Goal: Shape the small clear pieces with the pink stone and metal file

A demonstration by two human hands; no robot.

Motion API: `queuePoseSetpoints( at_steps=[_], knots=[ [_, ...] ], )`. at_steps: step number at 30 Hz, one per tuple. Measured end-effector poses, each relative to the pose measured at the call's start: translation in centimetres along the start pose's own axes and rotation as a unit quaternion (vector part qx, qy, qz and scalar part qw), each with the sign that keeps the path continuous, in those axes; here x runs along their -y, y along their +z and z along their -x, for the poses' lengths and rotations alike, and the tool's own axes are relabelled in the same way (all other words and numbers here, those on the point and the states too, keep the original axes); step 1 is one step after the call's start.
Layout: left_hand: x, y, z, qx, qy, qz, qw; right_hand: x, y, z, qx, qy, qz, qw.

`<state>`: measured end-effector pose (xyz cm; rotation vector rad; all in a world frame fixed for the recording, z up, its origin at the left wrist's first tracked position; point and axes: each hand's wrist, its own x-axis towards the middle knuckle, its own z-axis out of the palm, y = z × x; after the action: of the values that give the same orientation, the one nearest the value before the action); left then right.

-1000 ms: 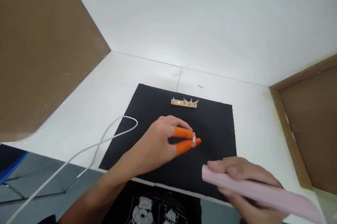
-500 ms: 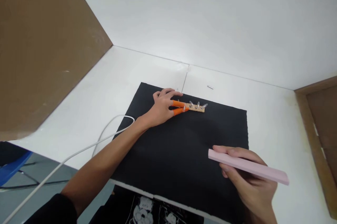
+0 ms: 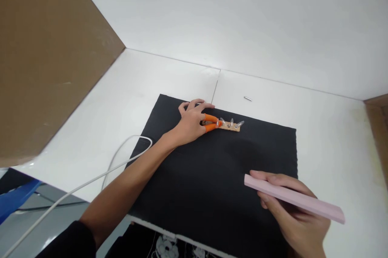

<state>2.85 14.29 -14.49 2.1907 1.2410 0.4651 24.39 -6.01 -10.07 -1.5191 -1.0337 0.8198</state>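
Observation:
My left hand (image 3: 194, 122) reaches over the far part of a black mat (image 3: 194, 177). Orange sleeves cover its thumb and index finger, whose tips close on a small clear piece at a wooden strip (image 3: 230, 127); the other fingers spread over the mat. Several clear pieces (image 3: 240, 124) shaped like nail tips stand up from the strip at different tilts. My left fingers hide the strip's left part. At the lower right, my right hand (image 3: 298, 209) grips a long, flat pink bar (image 3: 294, 198) between thumb and fingers, raised above the mat and apart from the strip.
A small metal pin (image 3: 248, 98) lies on the white table (image 3: 188, 72) behind the mat. A white cable (image 3: 91, 179) loops in from the left by my forearm. A brown panel (image 3: 54, 64) stands at left, and a white wall (image 3: 242, 15) rises behind.
The view has shifted slightly, so the strip and both hands appear a little further right. The left fingertips stay at the strip, and the pink bar remains in my right hand.

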Motion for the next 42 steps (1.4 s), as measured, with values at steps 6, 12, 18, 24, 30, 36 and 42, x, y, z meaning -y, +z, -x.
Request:
queuePoseSetpoints(
  at_steps=[6,12,18,24,30,36,42],
  knots=[
    [-0.2,0.0,-0.3,0.006,-0.015,0.000,1.000,0.0,-0.1,-0.1,0.005,0.010,0.006,1.000],
    [-0.4,-0.2,-0.3,0.008,-0.024,0.005,1.000,-1.0,-0.7,-0.1,0.004,0.008,0.017,1.000],
    [-0.7,-0.6,-0.2,0.011,-0.024,0.008,1.000,-2.5,-2.1,-0.8,0.072,-0.041,0.036,0.996],
    [-1.0,-1.1,0.4,0.008,-0.013,0.001,1.000,-1.7,-1.4,-0.1,0.024,0.032,0.019,0.999],
    [-1.7,-2.0,1.4,-0.013,0.004,-0.034,0.999,-3.4,-1.8,-0.8,0.068,-0.018,0.013,0.997],
    [-2.7,-0.6,0.3,-0.047,0.033,-0.094,0.994,-4.4,-0.9,-1.3,0.073,-0.026,-0.005,0.997],
    [-3.6,0.9,-0.3,-0.070,0.049,-0.124,0.989,-4.0,-0.3,-1.9,0.072,-0.015,-0.009,0.997]
  ],
)
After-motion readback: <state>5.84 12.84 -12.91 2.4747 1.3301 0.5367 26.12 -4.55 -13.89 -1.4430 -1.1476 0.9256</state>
